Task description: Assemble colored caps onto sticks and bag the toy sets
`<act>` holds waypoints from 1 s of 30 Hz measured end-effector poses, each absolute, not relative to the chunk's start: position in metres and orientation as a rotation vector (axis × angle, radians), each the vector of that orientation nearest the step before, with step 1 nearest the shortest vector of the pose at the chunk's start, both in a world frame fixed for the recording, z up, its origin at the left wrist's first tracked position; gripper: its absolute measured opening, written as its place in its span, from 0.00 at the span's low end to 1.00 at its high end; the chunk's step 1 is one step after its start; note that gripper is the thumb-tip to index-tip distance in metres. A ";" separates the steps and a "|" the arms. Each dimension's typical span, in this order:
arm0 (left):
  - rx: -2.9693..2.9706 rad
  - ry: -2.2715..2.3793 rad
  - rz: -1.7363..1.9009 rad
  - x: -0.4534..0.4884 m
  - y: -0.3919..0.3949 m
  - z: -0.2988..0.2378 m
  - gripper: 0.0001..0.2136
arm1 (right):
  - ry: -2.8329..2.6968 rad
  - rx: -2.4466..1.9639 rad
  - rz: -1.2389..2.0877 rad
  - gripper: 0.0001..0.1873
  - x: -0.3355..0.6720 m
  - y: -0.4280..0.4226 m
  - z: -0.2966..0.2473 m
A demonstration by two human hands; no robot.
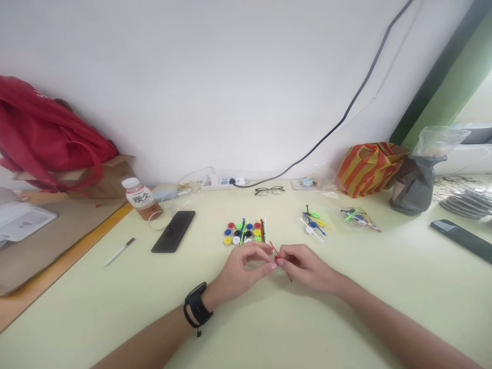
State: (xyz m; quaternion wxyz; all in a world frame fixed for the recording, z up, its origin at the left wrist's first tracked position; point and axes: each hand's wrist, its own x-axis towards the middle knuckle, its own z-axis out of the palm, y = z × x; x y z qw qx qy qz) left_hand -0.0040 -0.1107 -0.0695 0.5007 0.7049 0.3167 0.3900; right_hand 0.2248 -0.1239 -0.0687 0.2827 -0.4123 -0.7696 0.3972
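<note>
A red arrow spinner [277,259], a thin pointer with a round disc at its middle, is held slantwise above the table between my two hands. My right hand [307,266] pinches the disc between thumb and fingers. From the other side, my left hand [244,267] is curled, its thumb tip at the disc and its fingers by the pointer's upper end. Just beyond my left hand are rows of small round discs [228,232] in several colours, with arrow pointers [243,230] lying among them. Loose arrows and discs [314,223] form a pile farther right.
A black phone [173,231], a drink bottle [142,200] and a white-and-brown stick [120,252] are at left. Glasses [269,191] and a power strip [223,183] lie near the wall. To the right are a bag of spinner parts [359,219], a striped bag [369,169] and a dark device [463,240].
</note>
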 end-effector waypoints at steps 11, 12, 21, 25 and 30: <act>1.872 0.882 0.943 -0.003 -0.108 -0.071 0.06 | -2.324 -1.554 -0.206 0.09 0.253 -0.097 -0.081; 1.875 0.884 0.946 -0.003 -0.108 -0.071 0.06 | -2.266 -1.584 -0.291 0.07 0.258 -0.092 -0.083; 1.865 0.921 0.909 -0.003 -0.110 -0.067 0.07 | -2.072 -1.768 -0.124 0.30 0.309 -0.058 -0.106; 1.860 0.924 0.895 -0.003 -0.111 -0.065 0.08 | -2.137 -1.524 0.137 0.23 0.309 -0.056 -0.107; 1.856 0.920 0.898 -0.003 -0.112 -0.065 0.08 | -2.211 -1.287 0.298 0.20 0.290 -0.071 -0.094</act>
